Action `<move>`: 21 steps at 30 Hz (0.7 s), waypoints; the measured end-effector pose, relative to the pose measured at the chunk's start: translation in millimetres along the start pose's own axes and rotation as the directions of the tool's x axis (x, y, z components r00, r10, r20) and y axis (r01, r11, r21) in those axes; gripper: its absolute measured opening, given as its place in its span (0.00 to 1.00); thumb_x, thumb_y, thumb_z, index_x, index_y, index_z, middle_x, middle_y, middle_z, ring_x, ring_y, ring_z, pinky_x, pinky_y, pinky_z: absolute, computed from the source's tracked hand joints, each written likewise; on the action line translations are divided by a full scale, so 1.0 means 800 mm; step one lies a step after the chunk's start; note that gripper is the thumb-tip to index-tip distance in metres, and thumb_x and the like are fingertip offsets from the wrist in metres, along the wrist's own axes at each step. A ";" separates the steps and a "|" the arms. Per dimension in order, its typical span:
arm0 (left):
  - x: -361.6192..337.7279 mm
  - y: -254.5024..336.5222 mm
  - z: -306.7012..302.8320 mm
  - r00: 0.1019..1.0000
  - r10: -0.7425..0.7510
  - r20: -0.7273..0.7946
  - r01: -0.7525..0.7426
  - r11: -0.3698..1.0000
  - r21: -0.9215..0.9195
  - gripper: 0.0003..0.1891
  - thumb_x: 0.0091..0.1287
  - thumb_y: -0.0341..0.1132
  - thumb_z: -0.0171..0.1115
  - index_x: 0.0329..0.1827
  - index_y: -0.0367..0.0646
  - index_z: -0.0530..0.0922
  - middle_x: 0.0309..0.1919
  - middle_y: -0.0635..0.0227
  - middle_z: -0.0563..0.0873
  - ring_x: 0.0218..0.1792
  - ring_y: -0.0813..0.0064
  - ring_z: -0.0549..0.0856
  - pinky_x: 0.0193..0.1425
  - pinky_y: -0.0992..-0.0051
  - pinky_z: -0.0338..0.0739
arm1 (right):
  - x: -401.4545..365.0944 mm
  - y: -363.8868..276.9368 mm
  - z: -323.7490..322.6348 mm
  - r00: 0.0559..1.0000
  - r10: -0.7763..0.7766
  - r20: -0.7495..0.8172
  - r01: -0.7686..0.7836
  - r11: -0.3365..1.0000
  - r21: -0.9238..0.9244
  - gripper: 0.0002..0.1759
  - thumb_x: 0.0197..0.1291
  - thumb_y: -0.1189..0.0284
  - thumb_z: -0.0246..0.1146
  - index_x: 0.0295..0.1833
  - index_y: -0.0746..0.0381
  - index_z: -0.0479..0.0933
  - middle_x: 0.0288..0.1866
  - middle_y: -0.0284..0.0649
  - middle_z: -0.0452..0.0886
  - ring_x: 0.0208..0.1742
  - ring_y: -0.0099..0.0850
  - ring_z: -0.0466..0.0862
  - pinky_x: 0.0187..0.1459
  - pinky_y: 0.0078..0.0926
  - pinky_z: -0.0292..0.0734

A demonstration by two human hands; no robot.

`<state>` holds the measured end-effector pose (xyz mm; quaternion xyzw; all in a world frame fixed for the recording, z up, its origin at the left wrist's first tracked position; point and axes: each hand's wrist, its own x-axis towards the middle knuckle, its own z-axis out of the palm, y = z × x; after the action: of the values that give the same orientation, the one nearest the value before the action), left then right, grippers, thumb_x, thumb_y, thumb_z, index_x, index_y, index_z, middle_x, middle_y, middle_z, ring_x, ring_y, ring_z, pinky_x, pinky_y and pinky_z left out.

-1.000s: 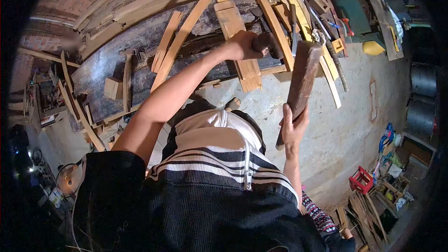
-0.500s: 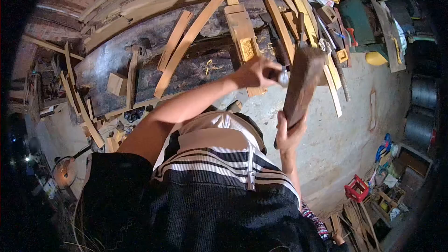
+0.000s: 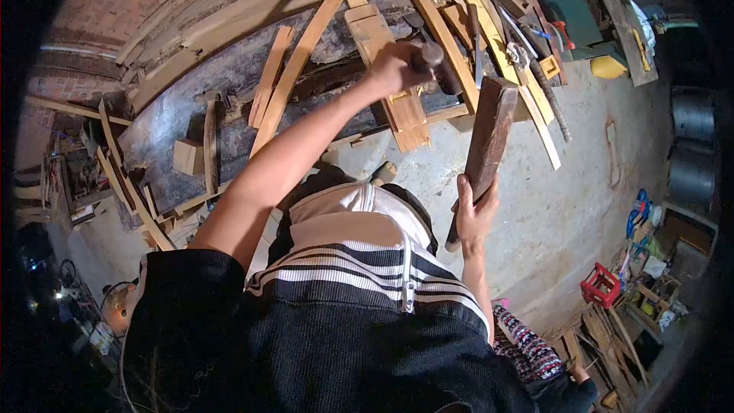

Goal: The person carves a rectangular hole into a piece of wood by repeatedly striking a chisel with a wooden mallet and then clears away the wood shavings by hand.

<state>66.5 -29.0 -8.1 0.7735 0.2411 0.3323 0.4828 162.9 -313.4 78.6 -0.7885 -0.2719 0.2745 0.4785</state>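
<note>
My left hand (image 3: pixel 394 73) is closed around what looks like a hammer (image 3: pixel 433 54). The tool's round metal end faces up, and my fingers hide most of the rest. Beneath this hand lies a light wooden plank (image 3: pixel 409 124) on the workbench, its shaving-filled recess largely covered from view. To the right, my right hand (image 3: pixel 475 218) grips the lower part of a long, dark brown wooden block (image 3: pixel 489 138). The block is tilted with its worn upper end away from me, apart from the tool in my left hand.
Wooden strips (image 3: pixel 317 27), a small wood block (image 3: pixel 188 157) and a hand tool (image 3: pixel 210 138) lie on the dark workbench (image 3: pixel 164 134). A red crate (image 3: pixel 600 285) stands at right. Near my lower right, another person's patterned clothing (image 3: pixel 531 348) and hand (image 3: pixel 581 373) show.
My left hand has moved up and left, away from the dark wooden block, carrying the hammer over the plank. My right hand still holds the block. The whole view has shifted slightly.
</note>
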 end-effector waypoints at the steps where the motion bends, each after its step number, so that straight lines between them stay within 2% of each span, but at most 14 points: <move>1: 0.004 -0.001 -0.014 0.996 -0.082 0.025 0.076 0.981 0.178 0.14 0.58 0.36 0.76 0.43 0.40 0.85 0.38 0.66 0.90 0.38 0.74 0.88 0.45 0.70 0.83 | 0.001 0.007 -0.001 1.000 0.000 0.001 0.000 1.000 0.001 0.23 0.61 0.64 0.71 0.52 0.68 0.71 0.24 0.40 0.79 0.21 0.25 0.77 0.24 0.27 0.72; 3: 0.006 0.000 -0.016 0.989 -0.145 -0.003 0.144 0.983 0.116 0.14 0.61 0.40 0.74 0.41 0.40 0.84 0.36 0.65 0.90 0.38 0.75 0.87 0.47 0.70 0.81 | 0.004 0.024 -0.003 0.994 -0.091 0.065 0.092 0.996 -0.013 0.23 0.65 0.67 0.67 0.59 0.67 0.69 0.29 0.33 0.76 0.19 0.21 0.74 0.20 0.22 0.70; 6: -0.011 0.015 -0.011 0.962 -0.271 0.040 0.268 0.962 0.056 0.13 0.62 0.41 0.71 0.40 0.40 0.84 0.33 0.63 0.90 0.37 0.76 0.87 0.47 0.69 0.80 | 0.004 0.025 -0.003 0.993 -0.051 0.102 0.057 0.997 -0.059 0.23 0.65 0.67 0.68 0.59 0.67 0.69 0.29 0.33 0.76 0.19 0.21 0.74 0.20 0.21 0.71; 7: -0.019 0.010 -0.005 0.982 -0.183 0.036 0.180 0.980 0.083 0.12 0.61 0.39 0.71 0.39 0.39 0.84 0.32 0.64 0.89 0.36 0.75 0.86 0.45 0.68 0.80 | 0.004 0.023 -0.001 0.993 -0.052 0.107 0.059 0.996 -0.062 0.23 0.65 0.67 0.68 0.59 0.67 0.69 0.29 0.33 0.76 0.19 0.21 0.74 0.20 0.21 0.71; 9: -0.026 -0.001 0.004 0.982 -0.182 0.049 0.177 0.981 0.084 0.12 0.60 0.39 0.71 0.39 0.39 0.84 0.32 0.63 0.89 0.35 0.75 0.87 0.44 0.68 0.80 | 0.004 0.016 0.004 0.997 -0.049 0.063 0.052 0.997 -0.055 0.20 0.61 0.66 0.70 0.48 0.69 0.72 0.26 0.41 0.81 0.28 0.25 0.79 0.33 0.27 0.77; 12: -0.027 0.007 0.007 0.974 -0.201 0.108 0.185 0.972 0.143 0.11 0.58 0.37 0.72 0.39 0.39 0.84 0.31 0.59 0.89 0.35 0.72 0.88 0.41 0.68 0.80 | 0.007 0.005 0.008 0.995 -0.035 0.091 0.039 0.998 -0.049 0.22 0.60 0.67 0.71 0.51 0.70 0.72 0.28 0.42 0.81 0.31 0.25 0.79 0.36 0.28 0.77; 14: -0.026 0.007 0.015 0.971 -0.207 0.118 0.161 0.935 0.316 0.18 0.52 0.43 0.72 0.35 0.36 0.83 0.26 0.53 0.86 0.31 0.61 0.88 0.39 0.64 0.80 | 0.013 0.001 0.007 0.993 -0.097 0.072 0.099 0.995 -0.028 0.23 0.60 0.67 0.71 0.53 0.70 0.72 0.30 0.42 0.81 0.32 0.26 0.79 0.37 0.27 0.77; 15: -0.035 0.038 0.007 0.999 -0.033 0.040 0.028 0.994 0.107 0.15 0.56 0.41 0.69 0.36 0.37 0.83 0.26 0.53 0.86 0.31 0.62 0.88 0.39 0.65 0.80 | 0.013 -0.002 0.006 0.987 -0.155 0.047 0.155 0.988 -0.010 0.25 0.59 0.68 0.71 0.56 0.71 0.71 0.32 0.43 0.81 0.33 0.26 0.79 0.38 0.27 0.76; 16: -0.042 0.048 0.007 0.999 -0.025 0.048 0.027 0.999 -0.029 0.12 0.57 0.38 0.70 0.38 0.40 0.84 0.28 0.55 0.87 0.31 0.63 0.88 0.39 0.67 0.81 | 0.008 -0.024 0.006 0.996 -0.075 0.050 0.071 0.994 0.086 0.28 0.57 0.70 0.70 0.59 0.72 0.70 0.36 0.44 0.81 0.36 0.29 0.78 0.41 0.28 0.76; 17: -0.049 0.056 0.013 0.999 -0.036 0.036 0.038 0.998 -0.053 0.11 0.57 0.37 0.71 0.39 0.41 0.84 0.29 0.57 0.88 0.31 0.64 0.88 0.39 0.67 0.81 | 0.012 -0.014 0.007 0.962 -0.273 0.000 0.272 0.959 0.078 0.22 0.60 0.73 0.66 0.57 0.70 0.69 0.32 0.40 0.79 0.29 0.26 0.78 0.32 0.25 0.75; 18: -0.056 0.064 0.019 0.999 -0.046 0.024 0.047 0.996 -0.075 0.11 0.57 0.36 0.72 0.40 0.42 0.84 0.31 0.58 0.88 0.30 0.65 0.88 0.39 0.68 0.81 | 0.017 0.000 0.009 0.886 -0.461 -0.048 0.464 0.884 0.060 0.16 0.63 0.77 0.61 0.55 0.68 0.68 0.28 0.37 0.78 0.22 0.24 0.78 0.23 0.21 0.74; 19: -0.059 0.081 0.015 0.998 0.062 0.013 -0.062 0.998 0.020 0.13 0.55 0.35 0.74 0.42 0.42 0.85 0.32 0.60 0.89 0.30 0.66 0.87 0.39 0.69 0.82 | 0.016 0.006 0.015 0.892 -0.447 -0.063 0.450 0.892 0.045 0.14 0.61 0.77 0.61 0.51 0.67 0.69 0.29 0.38 0.78 0.22 0.24 0.78 0.23 0.21 0.75; 20: -0.067 0.067 0.025 0.968 0.251 0.007 -0.251 0.968 0.005 0.13 0.55 0.35 0.72 0.42 0.42 0.85 0.32 0.60 0.89 0.33 0.62 0.89 0.39 0.67 0.83 | 0.016 0.021 0.014 0.915 -0.404 0.023 0.404 0.914 -0.019 0.21 0.60 0.73 0.65 0.55 0.71 0.70 0.32 0.45 0.81 0.27 0.31 0.81 0.30 0.28 0.78; 21: -0.065 0.070 0.033 0.979 0.012 0.205 -0.068 0.961 0.267 0.13 0.53 0.34 0.71 0.42 0.44 0.85 0.32 0.60 0.89 0.34 0.59 0.89 0.40 0.65 0.83 | 0.014 0.000 0.016 0.942 -0.316 0.111 0.330 0.935 -0.134 0.26 0.60 0.71 0.67 0.59 0.73 0.69 0.34 0.49 0.82 0.31 0.35 0.82 0.35 0.31 0.78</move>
<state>54.8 -104.1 19.8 0.8670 0.2187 0.2256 0.3866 161.9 -298.0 71.9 -0.7542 -0.4385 0.2049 0.4438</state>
